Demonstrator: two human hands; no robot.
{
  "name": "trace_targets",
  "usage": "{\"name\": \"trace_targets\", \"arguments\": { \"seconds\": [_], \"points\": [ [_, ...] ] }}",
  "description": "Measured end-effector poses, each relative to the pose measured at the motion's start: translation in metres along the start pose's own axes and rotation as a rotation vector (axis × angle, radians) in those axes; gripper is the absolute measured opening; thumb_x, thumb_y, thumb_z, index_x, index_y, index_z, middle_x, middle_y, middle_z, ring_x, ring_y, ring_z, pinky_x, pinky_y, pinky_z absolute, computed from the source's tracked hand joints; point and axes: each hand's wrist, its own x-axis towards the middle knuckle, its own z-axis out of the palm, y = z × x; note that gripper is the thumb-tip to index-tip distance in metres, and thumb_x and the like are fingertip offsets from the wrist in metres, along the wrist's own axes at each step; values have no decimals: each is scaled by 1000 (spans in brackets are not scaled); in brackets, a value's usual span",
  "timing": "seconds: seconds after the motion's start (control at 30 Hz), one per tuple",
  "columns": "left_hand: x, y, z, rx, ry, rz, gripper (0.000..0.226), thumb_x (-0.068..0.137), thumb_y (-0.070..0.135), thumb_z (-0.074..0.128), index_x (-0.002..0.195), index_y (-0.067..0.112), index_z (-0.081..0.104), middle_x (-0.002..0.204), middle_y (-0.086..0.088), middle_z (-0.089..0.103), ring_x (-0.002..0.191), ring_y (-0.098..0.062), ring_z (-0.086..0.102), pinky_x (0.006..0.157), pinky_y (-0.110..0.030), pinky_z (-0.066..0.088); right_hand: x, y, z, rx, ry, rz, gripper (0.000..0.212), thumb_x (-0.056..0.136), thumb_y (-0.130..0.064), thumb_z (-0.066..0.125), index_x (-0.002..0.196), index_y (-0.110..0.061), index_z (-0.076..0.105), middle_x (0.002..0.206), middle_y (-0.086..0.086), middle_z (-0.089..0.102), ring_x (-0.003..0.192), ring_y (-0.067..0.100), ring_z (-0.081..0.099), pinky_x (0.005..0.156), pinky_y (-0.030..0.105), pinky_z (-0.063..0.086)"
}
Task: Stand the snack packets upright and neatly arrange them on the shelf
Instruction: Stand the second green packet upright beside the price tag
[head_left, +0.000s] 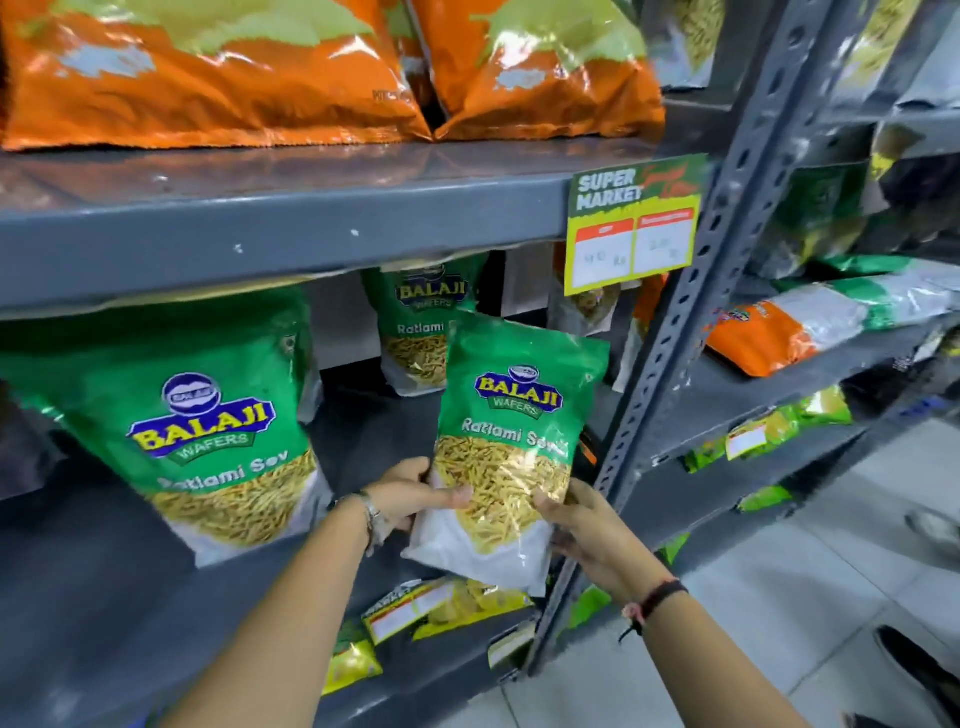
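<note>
Here my left hand (410, 499) clasps the lower left edge of a green Balaji Ratlami Sev packet (511, 441), thumb laid across its clear window, while my right hand (587, 535) cups the lower right corner from behind, fingers wrapped on the white base. I hold the packet upright, tipped slightly toward one o'clock, in front of the middle shelf (260, 228) opening, near the grey slotted upright (691, 312). At ten o'clock from my hands a second Ratlami Sev packet (208, 415) stands leaning at the shelf front. At twelve o'clock, deeper in, a third Ratlami Sev packet (421, 322) stands upright. Above, two orange packets (291, 73) sit on the top shelf, and a supermarket price tag (634, 223) hangs at one o'clock.
</note>
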Motion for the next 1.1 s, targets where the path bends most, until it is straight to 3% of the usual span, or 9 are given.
{"name": "trace_targets", "arguments": {
  "seconds": [0.07, 0.2, 0.27, 0.33, 0.4, 0.6, 0.87, 1.0, 1.1],
  "points": [
    [-21, -5, 8, -37, 8, 35, 67, 47, 37, 83, 101, 12, 51, 110, -3, 62, 102, -18, 58, 80, -33, 47, -14, 1, -4, -34, -37, -53, 38, 87, -9, 54, 123, -7, 40, 100, 6, 51, 106, 24, 52, 84, 38, 46],
    [-63, -11, 32, -128, 72, 183, 46, 65, 2, 75, 101, 18, 51, 105, -6, 63, 94, -18, 60, 66, -19, 52, -42, 6, -12, -94, -122, -178, 32, 84, -4, 57, 112, -17, 51, 107, 3, 62, 100, 19, 58, 77, 19, 51],
    [-76, -13, 40, -168, 111, 239, 60, 62, -3, 76, 112, 15, 49, 106, -6, 64, 98, -22, 60, 81, -31, 54, -53, 5, -16, -70, -139, -212, 37, 81, -3, 60, 114, -17, 50, 111, 1, 61, 109, 21, 55, 92, 30, 49],
    [-85, -14, 45, -171, 157, 263, 69, 56, -2, 80, 112, 21, 46, 102, 2, 62, 105, -24, 58, 97, -43, 48, -63, 3, -19, -61, -155, -242, 49, 74, -9, 66, 119, -15, 48, 122, 6, 58, 120, 25, 48, 107, 45, 38],
    [-90, -14, 48, -160, 175, 280, 69, 53, 1, 82, 106, 27, 46, 102, 5, 61, 109, -24, 56, 100, -45, 45, -70, 2, -23, -70, -163, -252, 59, 71, -13, 68, 125, -13, 44, 131, 11, 53, 125, 27, 45, 111, 50, 32],
    [-86, -9, 53, -101, 273, 340, 63, 61, 1, 78, 108, 25, 43, 103, 6, 58, 105, -17, 53, 96, -35, 44, -57, -5, -20, -206, -176, -298, 36, 83, -2, 58, 106, -29, 51, 111, -4, 61, 115, 18, 52, 102, 38, 40],
    [-29, 21, 30, 29, 602, 377, 66, 56, 4, 81, 114, 7, 48, 104, -2, 56, 96, -14, 50, 83, -23, 37, 25, -46, 4, -320, -201, -373, 43, 85, 1, 52, 120, -18, 38, 130, 13, 51, 121, 24, 48, 107, 46, 37],
    [7, 21, 16, 0, 687, 353, 65, 55, 3, 80, 112, 3, 48, 116, -16, 61, 108, -29, 56, 84, -28, 41, 69, -51, 11, -355, -223, -435, 60, 66, -45, 72, 115, -26, 44, 131, 16, 51, 122, 27, 47, 105, 46, 37],
    [24, 12, 20, 30, 704, 338, 65, 58, 7, 80, 113, 1, 46, 117, -19, 59, 111, -30, 53, 78, -27, 39, 96, -41, 3, -405, -198, -429, 46, 80, -10, 63, 116, -30, 42, 132, 14, 50, 126, 28, 43, 109, 55, 32]
  ]
}}
